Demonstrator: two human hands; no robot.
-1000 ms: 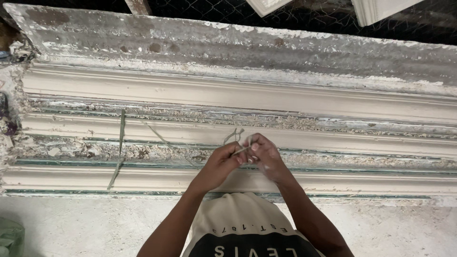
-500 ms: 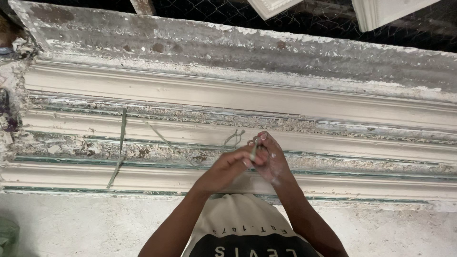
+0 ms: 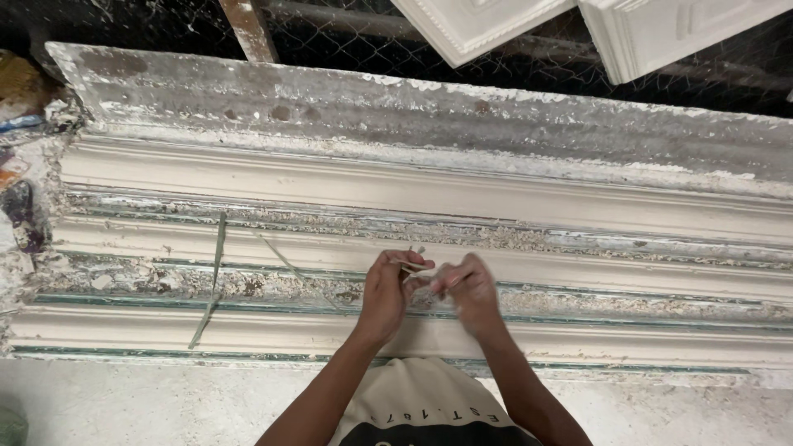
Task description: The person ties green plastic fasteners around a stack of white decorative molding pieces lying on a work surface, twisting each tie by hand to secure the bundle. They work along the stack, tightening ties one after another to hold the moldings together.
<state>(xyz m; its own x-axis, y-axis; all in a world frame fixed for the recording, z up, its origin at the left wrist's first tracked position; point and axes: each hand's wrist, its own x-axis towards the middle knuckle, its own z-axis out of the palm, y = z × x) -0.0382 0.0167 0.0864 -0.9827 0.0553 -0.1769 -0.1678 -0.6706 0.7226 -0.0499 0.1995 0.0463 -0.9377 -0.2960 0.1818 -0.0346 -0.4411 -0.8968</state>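
Note:
Both my hands meet over a long plaster-crusted cornice mould (image 3: pixel 496 198) that runs left to right. My left hand (image 3: pixel 387 291) pinches the end of a thin pale fibre strand (image 3: pixel 410 265) between thumb and fingers. My right hand (image 3: pixel 471 291), blurred, is closed on the same strand just to the right. Another thin strand (image 3: pixel 289 266) trails leftwards across the mould from my hands.
A flat greenish strip (image 3: pixel 213 281) lies across the mould's ribs at the left. White moulded plaster panels (image 3: pixel 471 25) hang at the top before wire mesh. A plaster-spattered heap (image 3: pixel 25 190) sits at the far left. A pale floor (image 3: pixel 165 405) lies below.
My hands have shifted slightly left and down along the mould, and the strand between them has been drawn shorter; the loose loops seen earlier are gone.

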